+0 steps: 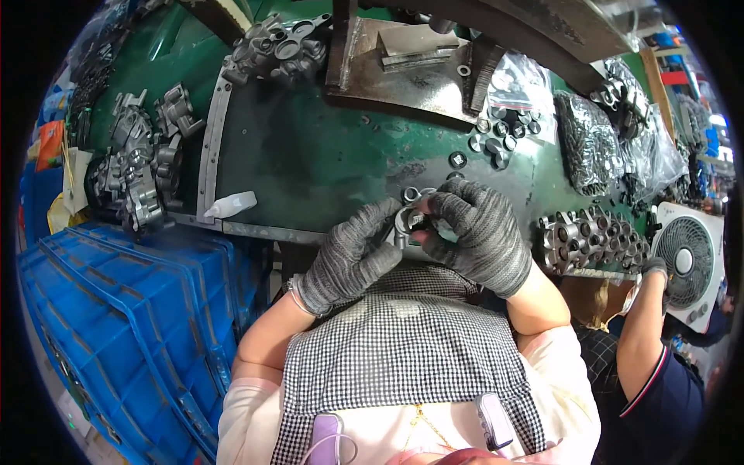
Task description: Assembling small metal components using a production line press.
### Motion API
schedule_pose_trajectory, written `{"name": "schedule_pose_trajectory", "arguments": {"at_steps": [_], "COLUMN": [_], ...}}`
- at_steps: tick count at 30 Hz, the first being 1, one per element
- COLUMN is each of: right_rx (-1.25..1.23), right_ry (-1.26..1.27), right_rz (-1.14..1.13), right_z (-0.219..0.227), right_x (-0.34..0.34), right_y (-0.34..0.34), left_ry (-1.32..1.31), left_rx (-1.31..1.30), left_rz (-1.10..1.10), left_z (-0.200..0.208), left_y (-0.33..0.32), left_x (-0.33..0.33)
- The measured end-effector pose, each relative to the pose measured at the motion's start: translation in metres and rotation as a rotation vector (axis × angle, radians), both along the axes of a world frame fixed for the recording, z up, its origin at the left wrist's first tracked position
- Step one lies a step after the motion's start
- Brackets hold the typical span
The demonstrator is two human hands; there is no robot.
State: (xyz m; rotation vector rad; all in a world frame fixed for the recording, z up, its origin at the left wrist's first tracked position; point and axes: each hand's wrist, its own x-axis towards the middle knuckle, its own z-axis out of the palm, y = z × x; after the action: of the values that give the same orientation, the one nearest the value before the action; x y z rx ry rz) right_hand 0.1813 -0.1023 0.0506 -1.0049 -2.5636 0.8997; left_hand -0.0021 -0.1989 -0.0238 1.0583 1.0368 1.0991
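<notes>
In front of my apron, a small silver cast metal part [402, 223] with round ring openings is held between my hands. My left hand [349, 254], in a dark grey knit glove, grips it from the left side. My right hand [484, 236], gloved the same way with bare fingertips, closes its thumb and fingers on the part's right side. A dark round piece shows in the opening by the right fingertips; part of it is hidden. Just beyond my right hand lies a black round cap [457, 160] on the green bench [302, 170].
More black caps [501, 143] lie near a steel press base [411, 89]. Metal castings are piled at left [136, 167], at the back [283, 48] and in rows at right [593, 240]. A white bottle [231, 205], blue crates [128, 310], a fan [686, 260] and another person's arm [645, 318] flank me.
</notes>
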Motion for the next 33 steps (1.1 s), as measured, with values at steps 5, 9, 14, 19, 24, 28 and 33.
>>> {"name": "schedule_pose_trajectory", "arguments": {"at_steps": [5, 9, 14, 19, 24, 28, 33], "right_rx": [0.034, 0.038, 0.07, 0.079, 0.072, 0.065, 0.034], "right_ry": [-0.036, -0.001, -0.044, -0.054, -0.048, -0.015, 0.126], "right_rz": [0.029, 0.04, 0.078, 0.079, 0.098, 0.111, -0.038], "right_z": [0.0, 0.004, 0.006, 0.006, 0.003, 0.003, 0.011], "right_x": [-0.004, -0.008, -0.006, -0.006, -0.005, -0.005, 0.013], "right_y": [-0.001, -0.001, -0.002, -0.002, -0.001, 0.002, 0.015], "left_ry": [0.197, 0.175, 0.148, 0.158, 0.149, 0.137, 0.026], "left_rx": [0.029, 0.039, 0.064, 0.089, 0.065, 0.065, 0.01], "left_rz": [-0.075, -0.047, -0.034, -0.041, -0.04, -0.042, -0.025], "left_z": [0.005, 0.0, 0.0, 0.0, 0.007, 0.006, -0.001], "left_y": [0.001, 0.0, 0.002, 0.002, 0.003, 0.004, 0.003], "left_x": [-0.007, -0.005, -0.003, -0.003, -0.003, -0.003, 0.0]}}
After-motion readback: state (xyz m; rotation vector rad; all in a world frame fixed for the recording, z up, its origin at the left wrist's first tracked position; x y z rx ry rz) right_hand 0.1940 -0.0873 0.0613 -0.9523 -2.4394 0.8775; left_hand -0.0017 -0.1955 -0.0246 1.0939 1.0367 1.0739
